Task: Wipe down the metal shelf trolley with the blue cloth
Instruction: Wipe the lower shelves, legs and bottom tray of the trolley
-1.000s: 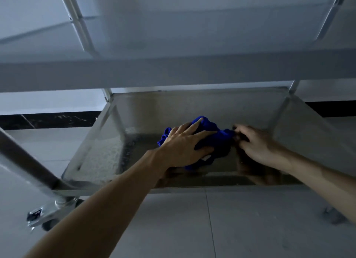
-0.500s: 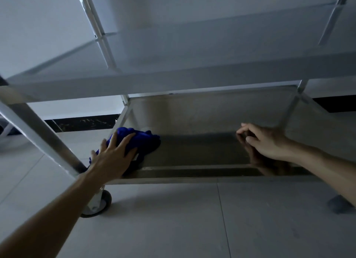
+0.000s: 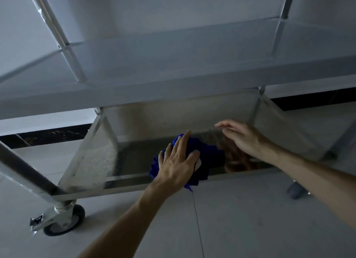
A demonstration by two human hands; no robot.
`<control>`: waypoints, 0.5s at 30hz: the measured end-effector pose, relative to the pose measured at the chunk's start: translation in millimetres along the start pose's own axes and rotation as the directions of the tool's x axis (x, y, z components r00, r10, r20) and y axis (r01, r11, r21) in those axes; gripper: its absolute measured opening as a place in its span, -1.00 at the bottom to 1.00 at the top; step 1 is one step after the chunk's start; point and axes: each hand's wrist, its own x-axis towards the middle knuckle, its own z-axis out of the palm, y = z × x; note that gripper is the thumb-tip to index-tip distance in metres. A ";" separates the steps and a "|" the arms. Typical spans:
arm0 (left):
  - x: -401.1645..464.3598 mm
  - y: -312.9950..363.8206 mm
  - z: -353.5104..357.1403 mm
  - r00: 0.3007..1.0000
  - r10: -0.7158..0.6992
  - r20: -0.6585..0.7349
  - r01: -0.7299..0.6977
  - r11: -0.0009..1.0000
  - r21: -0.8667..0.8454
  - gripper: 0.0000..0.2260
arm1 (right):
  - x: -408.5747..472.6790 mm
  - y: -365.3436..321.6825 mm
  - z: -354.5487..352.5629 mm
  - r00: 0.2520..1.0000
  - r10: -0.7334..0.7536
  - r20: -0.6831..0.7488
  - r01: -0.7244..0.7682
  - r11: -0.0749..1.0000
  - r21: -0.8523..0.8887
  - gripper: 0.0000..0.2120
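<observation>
A caster wheel [image 3: 64, 220] stands on the tiled floor [image 3: 231, 219] under the metal shelf trolley [image 3: 134, 92], whose middle shelf overhangs the bottom tray. On that tray's front edge, the left hand [image 3: 178, 164] presses the bunched blue cloth [image 3: 209, 157] with fingers spread flat. To its right, the right hand [image 3: 243, 137] hovers just above the tray, fingers extended and holding nothing.

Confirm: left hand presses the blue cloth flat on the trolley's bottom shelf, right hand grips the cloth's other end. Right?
Not quite. The head view shows the right hand open, fingers extended and not holding the blue cloth. The rest stands: the left hand presses the cloth on the bottom shelf of the trolley.
</observation>
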 end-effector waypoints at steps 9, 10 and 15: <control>18.3 -47.9 -35.4 0.947 -0.136 -0.291 0.080 0.977 -0.195 -0.74 | -44.3 -39.9 56.4 0.954 -0.123 0.272 0.249 0.831 -0.497 -0.41; 17.3 -54.6 -36.4 0.954 -0.043 -0.298 0.052 0.998 0.022 -0.71 | -45.7 -39.5 61.9 0.958 -0.128 0.255 0.249 0.810 -0.530 -0.44; 9.9 -63.5 -37.8 0.923 0.345 -0.172 -0.246 0.870 0.427 -0.78 | -50.0 -23.3 44.2 0.963 -0.268 0.035 0.245 0.811 -0.531 -0.65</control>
